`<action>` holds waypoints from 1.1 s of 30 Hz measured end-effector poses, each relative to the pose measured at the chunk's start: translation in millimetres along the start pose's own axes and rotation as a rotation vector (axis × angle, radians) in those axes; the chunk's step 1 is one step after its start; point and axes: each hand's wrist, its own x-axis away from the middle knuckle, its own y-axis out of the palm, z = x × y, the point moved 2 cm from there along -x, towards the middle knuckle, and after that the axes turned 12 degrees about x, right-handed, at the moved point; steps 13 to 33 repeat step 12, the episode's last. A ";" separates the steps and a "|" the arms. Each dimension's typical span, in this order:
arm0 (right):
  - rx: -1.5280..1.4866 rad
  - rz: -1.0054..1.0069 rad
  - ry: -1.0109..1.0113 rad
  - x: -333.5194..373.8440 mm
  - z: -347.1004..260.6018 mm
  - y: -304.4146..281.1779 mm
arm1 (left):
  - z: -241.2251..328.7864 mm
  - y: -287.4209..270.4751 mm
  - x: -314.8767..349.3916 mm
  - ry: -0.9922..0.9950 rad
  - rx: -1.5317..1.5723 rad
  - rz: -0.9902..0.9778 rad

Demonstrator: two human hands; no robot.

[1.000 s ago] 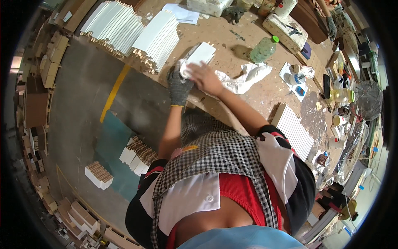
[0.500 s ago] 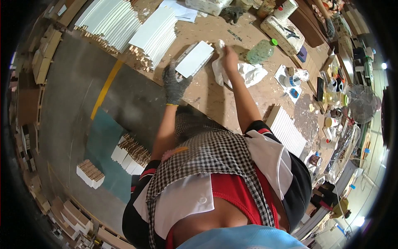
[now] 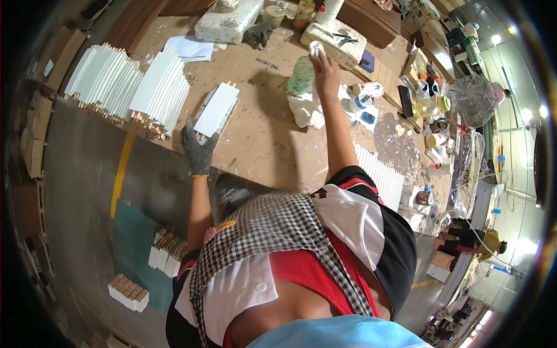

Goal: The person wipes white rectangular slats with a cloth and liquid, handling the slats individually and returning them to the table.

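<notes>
My left hand point(image 3: 200, 152), in a grey knit glove, grips the near end of a small stack of white painted boards point(image 3: 216, 110) lying on the workbench. Pale wooden pegs stick out at the stack's ends. My bare right hand point(image 3: 326, 72) is stretched farther forward, its fingers closed on a wadded white cloth point(image 3: 317, 50). It is right beside a clear, green-tinted plastic bottle point(image 3: 301, 76), whose cap is hidden behind the hand and cloth. Just below the bottle lies a crumpled white cloth point(image 3: 306, 110).
Rows of white boards point(image 3: 159, 93) stand at the bench's left, and more white strips point(image 3: 380, 174) at its right. A paint-spattered block point(image 3: 333, 43), a dark glove point(image 3: 257, 36) and paper sheets point(image 3: 188, 49) lie farther back. Jars point(image 3: 360, 102) and a fan point(image 3: 473, 100) are on the right.
My right hand has moved with the wadded cloth away from the boards to beside the bottle. My left hand still grips the stack. The whole view has swung, shifting the bench leftward.
</notes>
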 end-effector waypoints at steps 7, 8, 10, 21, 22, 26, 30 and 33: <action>-0.216 -0.140 -0.078 -9.3 -14.8 10.1 | 3.0 -0.8 1.3 -0.019 -0.037 0.047; -0.242 -0.078 -0.084 -6.4 -11.6 4.6 | 0.7 -2.0 4.1 -0.033 -0.029 0.033; -0.241 -0.099 0.112 -6.7 -12.6 -1.5 | -10.3 -12.6 3.8 -0.005 -0.045 0.069; -0.290 -0.089 0.304 -13.8 -15.9 1.3 | -19.1 -15.6 4.6 0.032 -0.169 0.094; -0.290 -0.089 0.304 -13.8 -15.9 1.3 | -19.1 -15.6 4.6 0.032 -0.169 0.094; -0.290 -0.089 0.304 -13.8 -15.9 1.3 | -19.1 -15.6 4.6 0.032 -0.169 0.094; -0.290 -0.089 0.304 -13.8 -15.9 1.3 | -19.1 -15.6 4.6 0.032 -0.169 0.094; -0.290 -0.089 0.304 -13.8 -15.9 1.3 | -19.1 -15.6 4.6 0.032 -0.169 0.094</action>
